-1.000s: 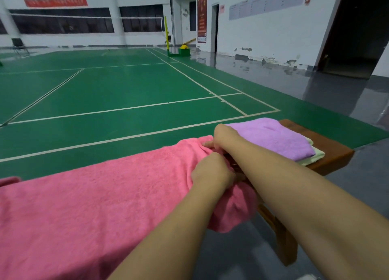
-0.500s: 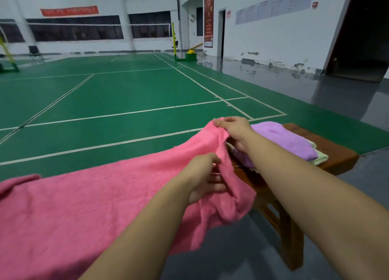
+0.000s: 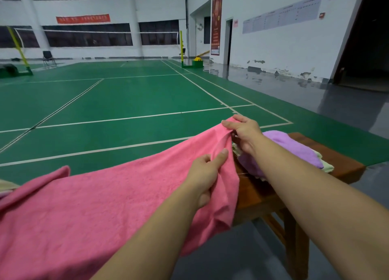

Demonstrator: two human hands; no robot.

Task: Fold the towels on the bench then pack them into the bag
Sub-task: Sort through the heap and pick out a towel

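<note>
I see a brown wooden table (image 3: pixel 341 166) standing on grey floor beside a green badminton court floor (image 3: pixel 126 98), with white walls behind. A large pink terry towel (image 3: pixel 94 206) drapes across the table. A folded purple towel (image 3: pixel 294 147) lies on a pale yellow-green towel (image 3: pixel 327 167) at the table's right end. The right hand (image 3: pixel 245 132) pinches the pink towel's raised far corner. The left hand (image 3: pixel 205 174) grips its near edge, thumb on top.

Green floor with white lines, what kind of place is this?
Probably an indoor badminton hall: a green court with white lines, a net on yellow posts, and a wooden bench at courtside.
</note>
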